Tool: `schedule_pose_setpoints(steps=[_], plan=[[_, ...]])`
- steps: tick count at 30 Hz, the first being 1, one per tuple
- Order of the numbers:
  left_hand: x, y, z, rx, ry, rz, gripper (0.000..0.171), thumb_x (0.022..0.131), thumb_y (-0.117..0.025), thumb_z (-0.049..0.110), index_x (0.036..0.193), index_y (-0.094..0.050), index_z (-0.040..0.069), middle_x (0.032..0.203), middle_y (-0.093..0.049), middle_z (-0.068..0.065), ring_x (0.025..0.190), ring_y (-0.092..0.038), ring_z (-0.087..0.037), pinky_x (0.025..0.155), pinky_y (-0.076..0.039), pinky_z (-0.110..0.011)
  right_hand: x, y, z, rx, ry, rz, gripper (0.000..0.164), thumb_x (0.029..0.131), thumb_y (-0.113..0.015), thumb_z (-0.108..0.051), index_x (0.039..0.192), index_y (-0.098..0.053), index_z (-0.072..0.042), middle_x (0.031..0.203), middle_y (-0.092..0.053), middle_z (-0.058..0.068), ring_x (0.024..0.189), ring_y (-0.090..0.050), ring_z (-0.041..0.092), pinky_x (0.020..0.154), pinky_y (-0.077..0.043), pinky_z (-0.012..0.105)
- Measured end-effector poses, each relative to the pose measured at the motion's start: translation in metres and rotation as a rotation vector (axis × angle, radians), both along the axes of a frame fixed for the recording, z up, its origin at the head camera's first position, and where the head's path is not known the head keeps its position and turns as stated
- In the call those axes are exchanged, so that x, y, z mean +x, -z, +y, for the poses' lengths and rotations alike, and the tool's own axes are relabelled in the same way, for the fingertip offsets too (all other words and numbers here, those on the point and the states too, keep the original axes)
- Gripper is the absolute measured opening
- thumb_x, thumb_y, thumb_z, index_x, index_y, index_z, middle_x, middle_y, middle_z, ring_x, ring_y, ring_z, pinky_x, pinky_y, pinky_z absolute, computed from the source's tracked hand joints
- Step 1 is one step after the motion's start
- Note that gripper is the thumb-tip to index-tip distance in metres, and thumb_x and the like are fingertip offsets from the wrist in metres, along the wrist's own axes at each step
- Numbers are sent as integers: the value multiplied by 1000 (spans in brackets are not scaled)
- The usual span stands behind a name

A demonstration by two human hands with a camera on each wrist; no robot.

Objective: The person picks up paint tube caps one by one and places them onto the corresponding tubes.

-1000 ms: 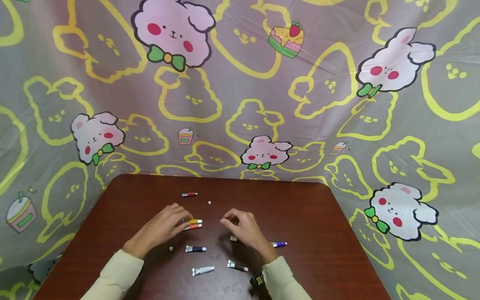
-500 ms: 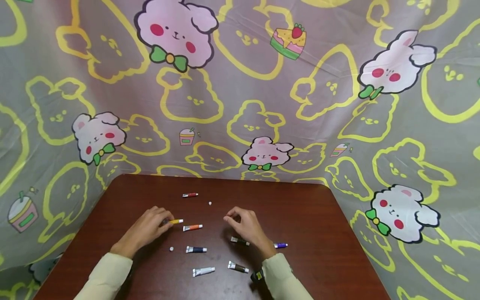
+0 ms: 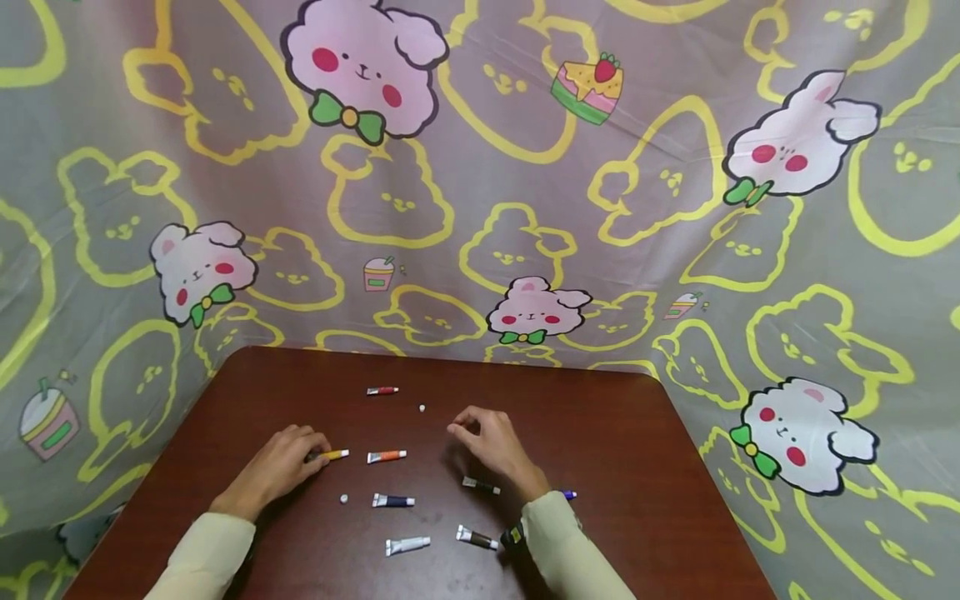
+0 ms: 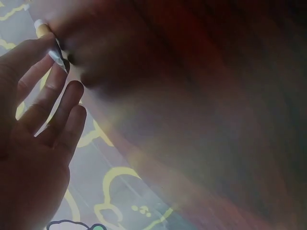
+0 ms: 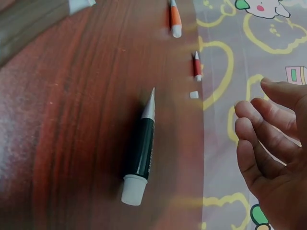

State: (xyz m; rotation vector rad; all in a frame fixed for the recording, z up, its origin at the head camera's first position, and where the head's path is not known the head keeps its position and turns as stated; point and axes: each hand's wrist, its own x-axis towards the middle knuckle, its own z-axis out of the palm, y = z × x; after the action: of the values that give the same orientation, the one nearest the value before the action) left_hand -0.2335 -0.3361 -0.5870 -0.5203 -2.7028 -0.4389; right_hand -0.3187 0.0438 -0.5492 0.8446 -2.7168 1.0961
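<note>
My left hand [image 3: 273,471] pinches a small yellow paint tube [image 3: 337,454] by its crimped end, over the table's left half. In the left wrist view, the tube's white cap points away from the thumb and fingers. My right hand [image 3: 495,450] hovers over the table with fingers loosely bent and nothing between them. Below it lies a dark green paint tube [image 3: 482,485], seen large in the right wrist view. Between the hands is an orange paint tube [image 3: 387,457], with a dark blue paint tube [image 3: 393,501] nearer the front.
A silvery-white tube [image 3: 408,546] and a dark brown tube [image 3: 477,538] lie at the front. A red tube [image 3: 383,390] is at the back. Beside the right wrist shows a purple tube [image 3: 570,495]. Two small white caps [image 3: 422,408] lie loose. Patterned cloth [image 3: 420,208] surrounds the table.
My left hand has drawn the yellow tube leftward, away from beside the orange one, and lowered toward the tabletop. My right hand has shifted slightly back, uncovering the dark green tube.
</note>
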Motion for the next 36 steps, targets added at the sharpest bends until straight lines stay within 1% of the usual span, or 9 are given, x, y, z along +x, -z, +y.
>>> schedule_pose_setpoints(steps=[4,6,10,14,19,24,27,30,36], plan=[[1,-1,-1,-4,-24,-25,18,85,-91,14,89,-75,21,87,-68,7,84,-62,-20,79,-51,-46,-5,-1,-3,15,-10,4,15,103,-76,-31,106,-80,-17,101,-82,-4,91,-71,11,83,-57,30],[2,-1,-2,-4,-25,-29,17,86,-91,14,90,-75,20,88,-69,6,85,-63,-21,80,-51,-48,-9,-2,-4,28,-12,10,15,103,-76,-31,106,-81,-17,101,-82,-4,91,-71,11,83,-57,30],[2,-2,-3,-6,-21,-31,16,86,-91,15,94,-77,19,91,-71,5,88,-64,-23,82,-52,-49,-15,-6,-9,51,-18,12,13,102,-77,-29,106,-81,-17,100,-82,-4,91,-72,11,83,-57,30],[2,-2,-5,-10,-29,-44,16,86,-91,16,96,-78,18,94,-73,3,90,-65,-24,83,-52,-50,-22,-12,-14,66,-30,-2,15,102,-77,-29,108,-81,-15,101,-82,-3,91,-71,12,83,-58,31],[-1,-8,-4,4,-35,-66,13,89,-89,19,97,-79,17,98,-75,1,93,-66,-26,87,-53,-53,-29,-16,-20,89,-47,-2,16,102,-78,-27,108,-81,-13,103,-82,-1,96,-74,16,87,-60,34],[-7,-15,-1,25,-32,-95,13,90,-88,19,99,-79,15,98,-74,-1,94,-67,-27,87,-56,-52,-37,-14,-25,113,-60,19,15,101,-79,-24,108,-82,-12,102,-82,1,94,-75,17,86,-60,35],[-12,-17,1,22,-22,-81,13,90,-88,18,99,-79,13,96,-73,-1,92,-66,-26,84,-57,-49,-44,-11,-28,138,-62,37,15,100,-80,-24,108,-82,-12,101,-83,1,93,-76,17,85,-60,35],[-15,-18,3,22,-15,-63,13,90,-88,16,98,-79,12,96,-74,-2,91,-67,-26,84,-57,-48,-49,-10,-31,161,-61,29,17,100,-80,-25,109,-82,-11,101,-83,2,95,-76,17,87,-60,36],[-16,-21,10,37,-19,-70,12,91,-87,16,98,-78,13,98,-74,-3,95,-68,-30,88,-57,-52,-51,-11,-37,187,-67,17,18,99,-81,-24,110,-81,-10,103,-83,3,98,-78,21,88,-61,39]])
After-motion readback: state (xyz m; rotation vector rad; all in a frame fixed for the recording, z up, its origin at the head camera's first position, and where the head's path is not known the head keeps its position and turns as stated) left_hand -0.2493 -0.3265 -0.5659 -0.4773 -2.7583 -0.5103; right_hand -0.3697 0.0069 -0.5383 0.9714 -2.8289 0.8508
